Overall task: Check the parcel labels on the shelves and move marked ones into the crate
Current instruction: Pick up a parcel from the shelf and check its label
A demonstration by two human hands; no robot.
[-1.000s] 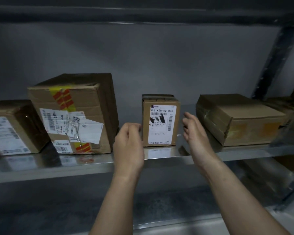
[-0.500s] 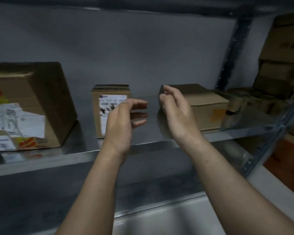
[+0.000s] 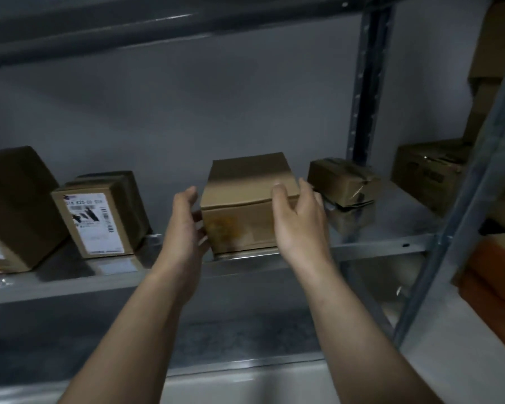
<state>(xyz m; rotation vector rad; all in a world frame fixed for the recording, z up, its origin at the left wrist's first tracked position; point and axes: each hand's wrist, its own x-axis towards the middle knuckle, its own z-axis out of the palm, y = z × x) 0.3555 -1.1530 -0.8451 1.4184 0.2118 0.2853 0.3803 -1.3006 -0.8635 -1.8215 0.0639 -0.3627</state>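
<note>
A grey metal shelf [image 3: 376, 249] runs across the head view, with a dark upright post [image 3: 365, 83] rising at its right end and a grey wall behind. At the far left stands a large brown carton [image 3: 21, 199], cut off by the frame edge, with a white sticker and red-and-yellow tape showing at its lower corner. Beyond the post, on a neighbouring rack, sit more cartons [image 3: 429, 167], dim and blurred. In the middle of the shelf, near its front edge, is a plain brown parcel [image 3: 245, 182]; its front face carries a faint yellowish patch, too blurred to read. To its left and apart from it stands a smaller labelled parcel [image 3: 99, 220], upright, just beside the large carton, its white label [image 3: 95, 223] bearing barcodes and black scribbled marks. To the right of the plain parcel lies a crumpled carton [image 3: 341, 182], dented and taped, near the post. The left hand [image 3: 184, 225] is cupped against the plain parcel's left side with the thumb raised by the top edge. The right hand [image 3: 299, 220] clasps the parcel's right front corner, thumb over the top edge and fingers wrapped around the right side.
</note>
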